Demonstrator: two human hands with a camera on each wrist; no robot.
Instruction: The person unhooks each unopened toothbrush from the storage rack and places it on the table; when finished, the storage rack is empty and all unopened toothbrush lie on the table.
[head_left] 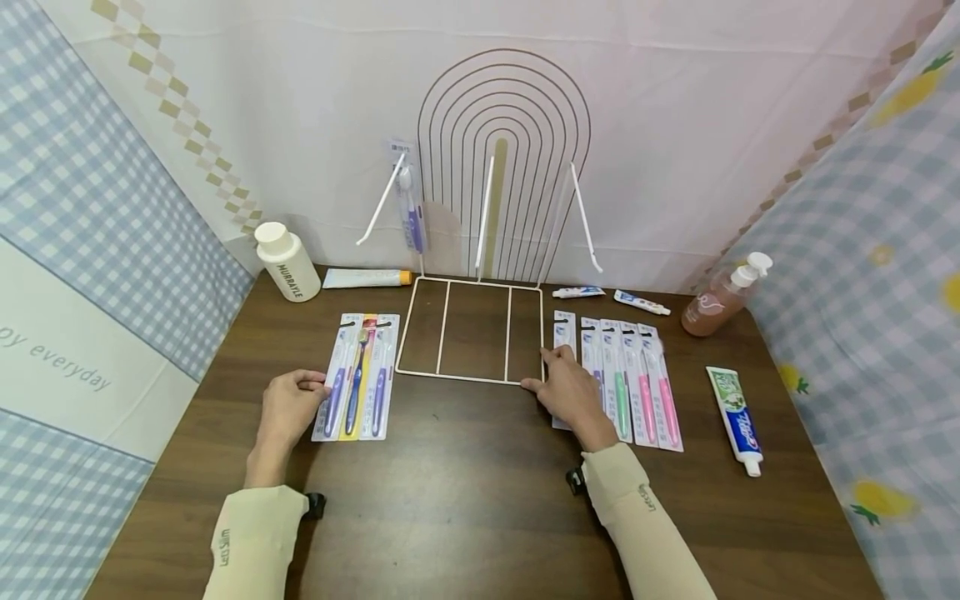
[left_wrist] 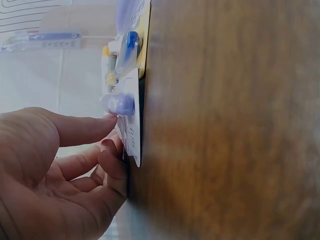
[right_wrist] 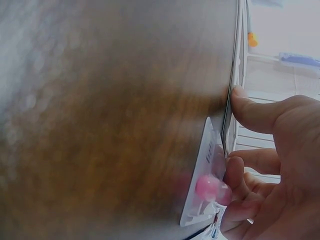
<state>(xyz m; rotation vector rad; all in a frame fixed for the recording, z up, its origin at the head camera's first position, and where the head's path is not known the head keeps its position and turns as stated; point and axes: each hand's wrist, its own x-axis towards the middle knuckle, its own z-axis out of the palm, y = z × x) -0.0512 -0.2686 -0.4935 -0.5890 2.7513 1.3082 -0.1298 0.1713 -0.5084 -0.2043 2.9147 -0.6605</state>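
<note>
Purple toothbrush packs lengthwise, heads toward the wall.

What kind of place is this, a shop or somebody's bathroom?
Probably neither: it looks like a staged tabletop made up like a small shop display. Cloth backdrops surround a wooden table, with packaged toothbrushes in rows beside a white wire display rack.
</note>
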